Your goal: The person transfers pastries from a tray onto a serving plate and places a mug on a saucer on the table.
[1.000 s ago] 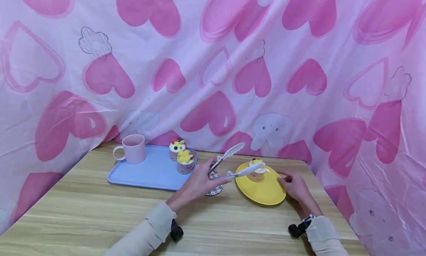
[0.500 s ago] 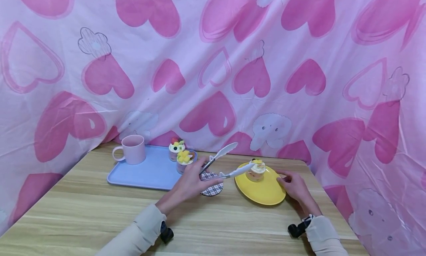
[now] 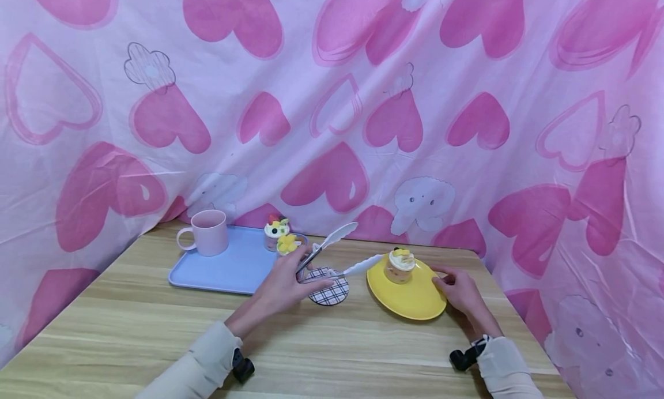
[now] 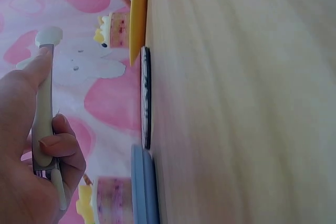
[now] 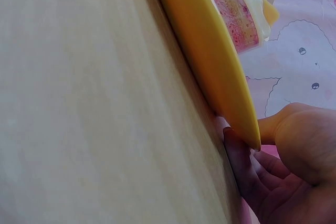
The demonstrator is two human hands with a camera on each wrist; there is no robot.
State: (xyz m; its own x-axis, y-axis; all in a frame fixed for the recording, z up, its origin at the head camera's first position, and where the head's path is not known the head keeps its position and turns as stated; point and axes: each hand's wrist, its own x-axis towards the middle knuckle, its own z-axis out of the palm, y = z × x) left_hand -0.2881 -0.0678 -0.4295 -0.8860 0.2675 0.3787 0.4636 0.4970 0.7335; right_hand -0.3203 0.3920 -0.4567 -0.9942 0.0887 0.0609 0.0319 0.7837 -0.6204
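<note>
My left hand [image 3: 284, 278] grips a pair of tongs [image 3: 339, 234] with white tips, held above the table with its arms spread apart and nothing between them. In the left wrist view the fingers wrap round the handle of the tongs [image 4: 44, 108]. With thumb and fingers my right hand [image 3: 461, 292] pinches the right rim of a yellow plate [image 3: 415, 301]. In the right wrist view the thumb lies over the rim and fingers are under it. A dessert cup [image 3: 400, 267] with cream and yellow fruit stands upright on the plate, apart from the tongs.
A blue tray [image 3: 223, 272] at the left bears a pink mug [image 3: 209, 233] and two dessert cups, one berry-topped [image 3: 276, 233], the other yellow-topped [image 3: 288, 244] and partly behind my left hand. Between tray and plate lies a round checked coaster [image 3: 332, 292]. A heart-patterned cloth [image 3: 324, 180] hangs behind the table.
My left hand has moved left with the tongs, away from the dessert cup on the plate, uncovering more of the coaster. The right hand and the plate stay where they were.
</note>
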